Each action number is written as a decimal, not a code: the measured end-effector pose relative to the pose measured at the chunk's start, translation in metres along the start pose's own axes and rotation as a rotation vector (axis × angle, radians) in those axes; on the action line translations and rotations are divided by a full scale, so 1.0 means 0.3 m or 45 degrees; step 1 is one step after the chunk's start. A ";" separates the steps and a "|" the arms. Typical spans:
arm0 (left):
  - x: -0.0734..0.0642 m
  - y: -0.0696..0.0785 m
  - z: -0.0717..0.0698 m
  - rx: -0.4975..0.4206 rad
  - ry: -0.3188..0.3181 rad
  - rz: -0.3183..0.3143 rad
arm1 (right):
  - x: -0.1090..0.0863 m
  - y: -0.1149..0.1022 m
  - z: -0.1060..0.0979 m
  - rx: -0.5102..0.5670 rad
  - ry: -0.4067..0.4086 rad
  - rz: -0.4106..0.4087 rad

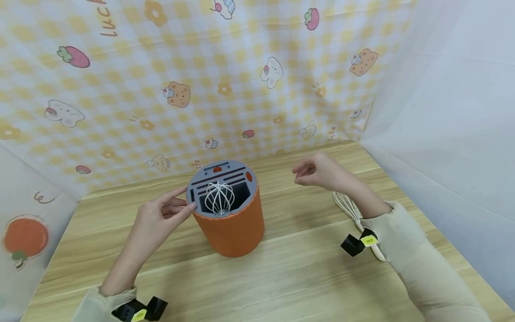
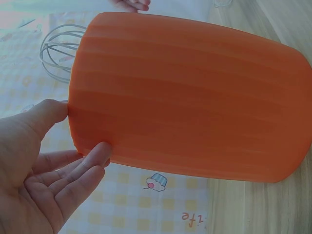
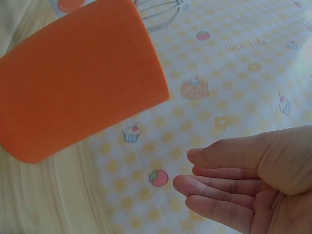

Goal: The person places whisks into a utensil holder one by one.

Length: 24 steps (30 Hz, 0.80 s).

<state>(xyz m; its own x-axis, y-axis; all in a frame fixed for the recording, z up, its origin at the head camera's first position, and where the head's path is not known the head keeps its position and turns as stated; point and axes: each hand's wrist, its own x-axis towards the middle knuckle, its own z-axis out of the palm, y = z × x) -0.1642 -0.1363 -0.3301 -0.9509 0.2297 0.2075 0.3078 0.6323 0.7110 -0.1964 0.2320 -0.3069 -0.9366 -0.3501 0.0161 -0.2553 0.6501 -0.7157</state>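
On the table [image 1: 289, 277], hands [image 1: 158, 217] flank an orange holder [image 1: 233, 235] containing a whisk [image 1: 220, 199].

The table [image 1: 289, 277] has a pale, yellowish wood top, its streaky grain running from side to side with a slight upward slant toward the right in the head view (a thin light line follows the same direction). Soft shadows fall across its surface. An orange container [image 1: 233, 232], round and with faintly ribbed sides, stands on its base left of the middle, toward the back edge. A pale whisk [image 1: 356, 218] lies flat near the right edge, well apart from the container; its wire loops point toward the back and its handle toward the front, with a stretch of the handle hidden from the head view.
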 end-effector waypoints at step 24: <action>0.003 -0.005 0.000 0.015 0.003 0.026 | -0.181 0.253 -0.046 -0.019 0.039 0.194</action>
<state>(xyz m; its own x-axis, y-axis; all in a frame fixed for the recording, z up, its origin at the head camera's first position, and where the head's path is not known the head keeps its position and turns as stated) -0.1655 -0.1369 -0.3310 -0.9445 0.2407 0.2236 0.3275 0.6362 0.6986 -0.1683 0.3095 -0.3524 -0.9715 -0.2261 -0.0706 -0.1131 0.7043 -0.7008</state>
